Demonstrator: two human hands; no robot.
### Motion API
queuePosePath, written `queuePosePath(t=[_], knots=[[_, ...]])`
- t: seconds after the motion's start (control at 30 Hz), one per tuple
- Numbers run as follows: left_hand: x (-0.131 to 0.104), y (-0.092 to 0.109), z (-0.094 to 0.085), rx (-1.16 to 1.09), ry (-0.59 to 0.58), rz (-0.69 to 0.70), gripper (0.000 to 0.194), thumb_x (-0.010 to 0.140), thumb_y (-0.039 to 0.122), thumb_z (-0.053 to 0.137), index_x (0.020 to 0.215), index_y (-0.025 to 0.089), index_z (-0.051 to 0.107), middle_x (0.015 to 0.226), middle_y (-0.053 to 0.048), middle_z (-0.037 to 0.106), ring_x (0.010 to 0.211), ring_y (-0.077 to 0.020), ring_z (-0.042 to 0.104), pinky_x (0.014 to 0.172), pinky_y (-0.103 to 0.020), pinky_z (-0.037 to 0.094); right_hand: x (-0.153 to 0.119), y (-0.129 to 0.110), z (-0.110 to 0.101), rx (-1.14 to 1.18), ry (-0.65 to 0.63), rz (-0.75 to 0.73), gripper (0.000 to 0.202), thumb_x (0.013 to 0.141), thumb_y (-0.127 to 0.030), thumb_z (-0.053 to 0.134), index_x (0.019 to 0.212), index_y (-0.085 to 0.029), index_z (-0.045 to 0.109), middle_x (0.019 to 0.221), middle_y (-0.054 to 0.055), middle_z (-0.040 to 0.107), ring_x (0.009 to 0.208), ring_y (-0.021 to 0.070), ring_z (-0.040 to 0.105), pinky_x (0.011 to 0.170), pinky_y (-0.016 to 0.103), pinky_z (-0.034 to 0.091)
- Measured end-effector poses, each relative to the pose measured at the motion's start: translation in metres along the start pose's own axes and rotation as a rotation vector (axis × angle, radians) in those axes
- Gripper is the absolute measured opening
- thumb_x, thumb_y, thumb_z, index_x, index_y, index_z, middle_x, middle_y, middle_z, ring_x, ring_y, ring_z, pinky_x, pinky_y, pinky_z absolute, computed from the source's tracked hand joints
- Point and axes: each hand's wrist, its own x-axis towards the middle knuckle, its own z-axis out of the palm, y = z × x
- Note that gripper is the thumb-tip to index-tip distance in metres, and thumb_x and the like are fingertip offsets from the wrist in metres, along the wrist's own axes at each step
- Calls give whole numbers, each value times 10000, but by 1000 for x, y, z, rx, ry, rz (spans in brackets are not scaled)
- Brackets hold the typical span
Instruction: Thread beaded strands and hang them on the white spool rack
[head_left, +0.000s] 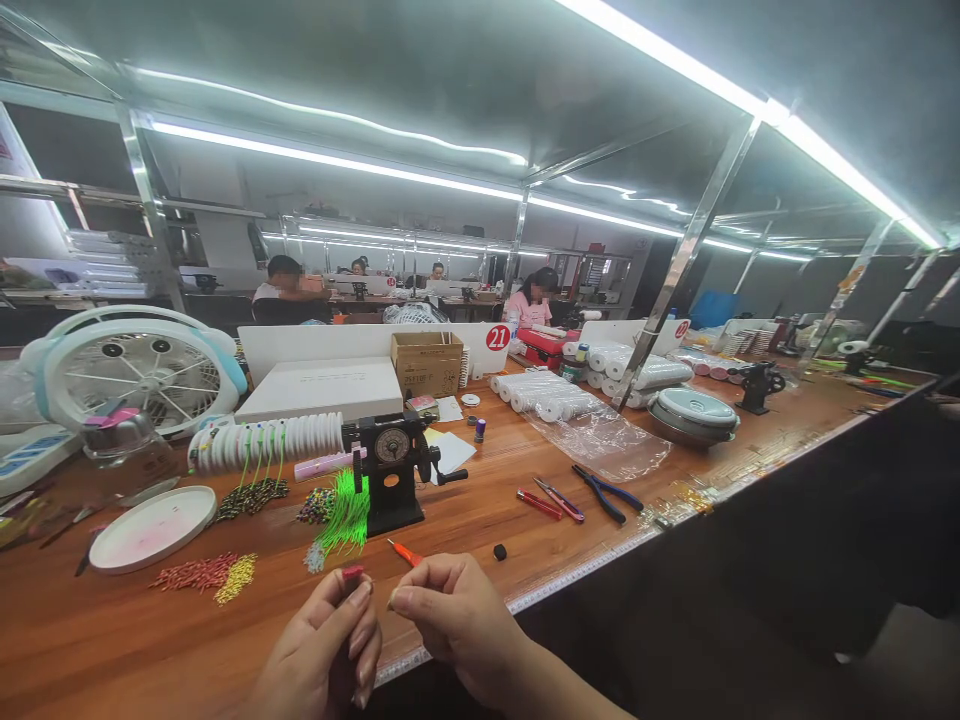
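Note:
Near the bench's front edge, my left hand (324, 640) is closed, pinching a small red piece (352, 573) between thumb and forefinger. Just to its right, my right hand (461, 612) is closed in a pinch too; a tiny bit at its fingertips is too small to name. The hands are close but apart. Beyond them lies an orange-handled pointed tool (405, 552). A black hand-crank winder (391, 470) carries white spools (274, 440), with bright green strands (349, 512) beside it. Small red pieces (196, 572) and yellow pieces (237, 578) are heaped to the left.
A white round tray (154, 528) and a fan (142, 370) stand at left. Blue-handled pliers (606, 492), pink-handled snips (559, 498), a red-handled tool (538, 504) and a black lump (500, 551) lie at right. Wrapped white rolls (547, 396) sit farther back. Co-workers sit at benches behind.

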Motion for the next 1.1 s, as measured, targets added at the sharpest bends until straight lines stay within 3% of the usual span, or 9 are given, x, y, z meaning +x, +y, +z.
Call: queuePosePath(t=[0.23,0.43,0.7,1.1], knots=[[-3,7,9,-86,-47,-65,508,496,524,790,677,201,442,478,89,336,416,-54,260,372,-187,264,3,-1,0,46,28,-129,250,678,-301,730,672,-105,575,430,-82,328,382,11,198,401,208,98],[-1,10,13,-168,8,-92,474,482,373,825,679,205,428,517,87,320,436,-49,283,387,-179,255,3,-1,2,154,-100,-35,203,647,-238,730,637,-103,578,449,-39,449,371,29,347,377,172,206],[-4,14,22,-181,48,-101,504,429,310,841,806,221,518,581,50,531,504,-116,508,445,-214,395,2,-11,12,221,-161,-29,220,624,-246,727,605,-90,572,539,50,593,412,81,506,387,168,351],[-3,16,23,-184,85,-68,440,556,182,782,918,185,532,634,23,578,570,-152,606,489,-221,473,6,-5,8,255,-178,-78,176,644,-214,694,609,-89,575,499,38,572,409,97,526,383,167,389]])
